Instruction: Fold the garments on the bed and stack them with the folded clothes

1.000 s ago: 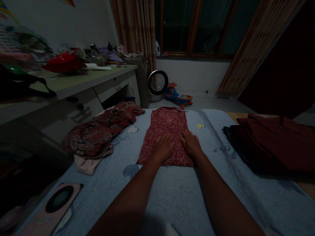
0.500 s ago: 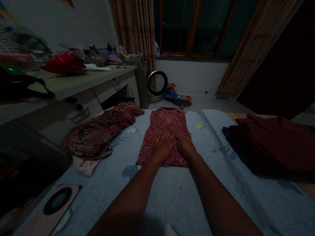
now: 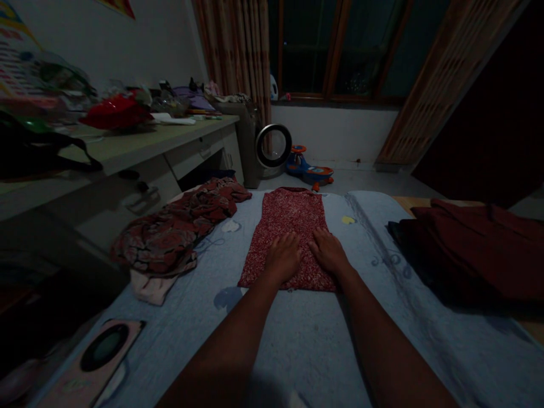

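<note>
A red patterned garment (image 3: 293,212), folded into a long panel with its collar at the far end, lies flat on the light blue bed cover (image 3: 297,345). My left hand (image 3: 284,256) rests palm down on its lower middle, fingers stretched forward. Beside it my right hand (image 3: 329,252) lies on the garment's right half, fingers spread and pointing up and left. Both hands touch the cloth without gripping it. The garment's sleeves are not visible.
A crumpled patterned garment (image 3: 170,229) lies on the left. Folded dark red clothes (image 3: 480,249) are stacked at the right. A pink phone (image 3: 91,368) lies near left. Beyond the bed stand a washing machine with its round door (image 3: 274,146) open and a blue ride-on toy (image 3: 308,169).
My right hand has slid a little to the right across the garment, its fingers spreading more, so the gap between my hands is wider. My left hand stays nearly in place.
</note>
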The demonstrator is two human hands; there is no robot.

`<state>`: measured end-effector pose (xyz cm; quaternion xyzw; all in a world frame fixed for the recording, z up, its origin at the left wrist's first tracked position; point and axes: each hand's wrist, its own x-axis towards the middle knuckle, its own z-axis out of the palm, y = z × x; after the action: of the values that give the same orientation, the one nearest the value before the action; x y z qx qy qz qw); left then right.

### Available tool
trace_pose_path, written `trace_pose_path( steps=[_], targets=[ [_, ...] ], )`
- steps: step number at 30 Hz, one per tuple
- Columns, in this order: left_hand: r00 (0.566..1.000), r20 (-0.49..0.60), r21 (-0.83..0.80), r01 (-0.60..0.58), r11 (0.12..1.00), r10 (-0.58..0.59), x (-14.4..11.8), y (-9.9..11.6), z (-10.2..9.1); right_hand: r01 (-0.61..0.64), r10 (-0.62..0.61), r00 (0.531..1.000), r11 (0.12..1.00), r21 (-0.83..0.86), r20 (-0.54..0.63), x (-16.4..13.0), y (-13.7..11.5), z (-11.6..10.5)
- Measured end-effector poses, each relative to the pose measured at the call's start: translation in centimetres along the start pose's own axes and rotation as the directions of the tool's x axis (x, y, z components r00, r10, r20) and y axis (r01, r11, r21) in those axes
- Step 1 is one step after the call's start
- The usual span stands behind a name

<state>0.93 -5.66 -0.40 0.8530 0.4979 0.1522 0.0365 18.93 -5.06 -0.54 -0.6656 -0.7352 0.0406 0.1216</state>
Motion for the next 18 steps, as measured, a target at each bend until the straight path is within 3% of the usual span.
trace_pose_path(
  steps=[4,7,12,18],
  targets=[
    [1.0,0.001,-0.005,-0.001,1.0,0.001,0.0,0.1,-0.3,-0.049,0.047,0.99,0.999,-0.009,-0.13,-0.3,-0.3,-1.2],
    [1.0,0.002,-0.003,-0.003,1.0,0.003,0.0,0.0,-0.2,0.002,0.008,0.972,0.999,0.044,-0.234,-0.6,-1.4,-1.9],
    [1.0,0.0,0.008,-0.003,1.0,0.003,0.1,-0.2,0.5,0.093,-0.085,0.99,0.994,0.063,-0.112,-1.3,-3.3,-1.0],
    [1.0,-0.003,0.055,-0.014,0.998,0.015,0.1,-0.2,0.4,0.108,-0.106,0.993,0.994,0.032,-0.053,-1.3,-2.7,0.3]
  ],
)
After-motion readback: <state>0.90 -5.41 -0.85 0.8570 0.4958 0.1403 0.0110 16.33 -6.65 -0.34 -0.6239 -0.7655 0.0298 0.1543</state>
